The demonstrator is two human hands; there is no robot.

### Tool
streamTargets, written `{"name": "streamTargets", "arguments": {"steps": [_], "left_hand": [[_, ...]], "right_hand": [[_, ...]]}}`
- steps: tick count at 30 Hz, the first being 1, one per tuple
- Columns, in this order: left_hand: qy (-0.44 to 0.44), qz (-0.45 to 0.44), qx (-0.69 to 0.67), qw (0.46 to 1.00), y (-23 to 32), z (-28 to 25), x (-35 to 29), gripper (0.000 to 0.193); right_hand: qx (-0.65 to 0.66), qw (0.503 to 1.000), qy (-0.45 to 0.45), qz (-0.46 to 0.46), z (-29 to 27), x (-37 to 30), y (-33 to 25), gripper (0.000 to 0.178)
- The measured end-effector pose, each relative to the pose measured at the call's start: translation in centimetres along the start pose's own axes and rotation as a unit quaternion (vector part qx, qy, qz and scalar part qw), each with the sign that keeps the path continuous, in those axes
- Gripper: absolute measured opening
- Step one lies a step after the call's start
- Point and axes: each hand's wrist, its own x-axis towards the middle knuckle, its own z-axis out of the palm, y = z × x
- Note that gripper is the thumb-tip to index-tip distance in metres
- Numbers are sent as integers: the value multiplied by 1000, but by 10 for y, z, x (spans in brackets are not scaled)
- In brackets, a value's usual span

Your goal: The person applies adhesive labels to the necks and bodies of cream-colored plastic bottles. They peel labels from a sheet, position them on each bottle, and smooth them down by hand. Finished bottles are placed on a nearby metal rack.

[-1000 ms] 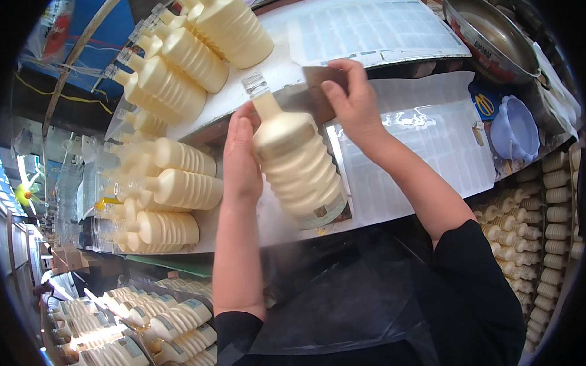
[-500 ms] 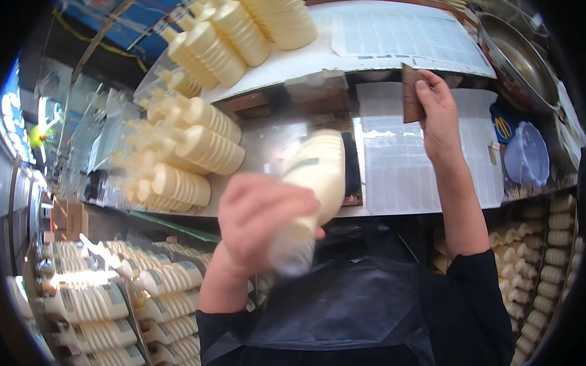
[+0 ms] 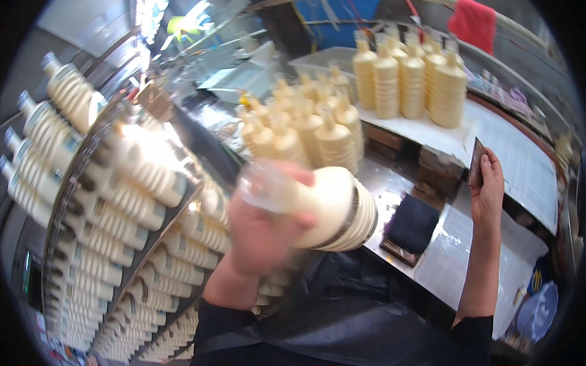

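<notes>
My left hand (image 3: 256,230), blurred by motion, is closed round the neck of a cream-coloured ribbed bottle (image 3: 334,204). The bottle is tilted, with its clear cap end toward me and its base pointing right. A dark band runs round its body. Out to the right, my right hand (image 3: 489,190) pinches a thin, flat brown piece (image 3: 477,162) between thumb and fingers, seen nearly edge-on; its exact kind does not show. A black pad (image 3: 413,223) lies on the table between my hands. Just beyond the left hand stands a group of similar cream bottles (image 3: 336,146).
More cream bottles (image 3: 412,84) stand on the raised white shelf (image 3: 532,172). Tall racks (image 3: 132,268) packed with lying bottles fill the left side. A translucent sheet (image 3: 455,247) covers the table at right, near a lilac basket (image 3: 537,312). A red cloth (image 3: 473,25) hangs at the back.
The view has turned left, bringing the racks further in. My left hand has swung the bottle from roughly upright in the picture to sideways, base right. My right hand keeps the brown piece.
</notes>
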Motion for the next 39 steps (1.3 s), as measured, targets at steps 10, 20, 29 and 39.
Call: {"name": "streamTargets", "arguments": {"steps": [10, 20, 29, 39], "left_hand": [[325, 109, 87, 935, 153, -162, 42, 37], [344, 239, 601, 681, 314, -338, 83, 44], [418, 23, 833, 361, 335, -471, 45, 59], [445, -83, 801, 391, 293, -575, 27, 65]], "right_hand": [[7, 989, -138, 51, 85, 41, 47, 27], [-106, 981, -146, 68, 125, 70, 85, 27], [-227, 965, -124, 51, 111, 74, 111, 29], [-281, 955, -92, 31, 101, 97, 120, 25]]}}
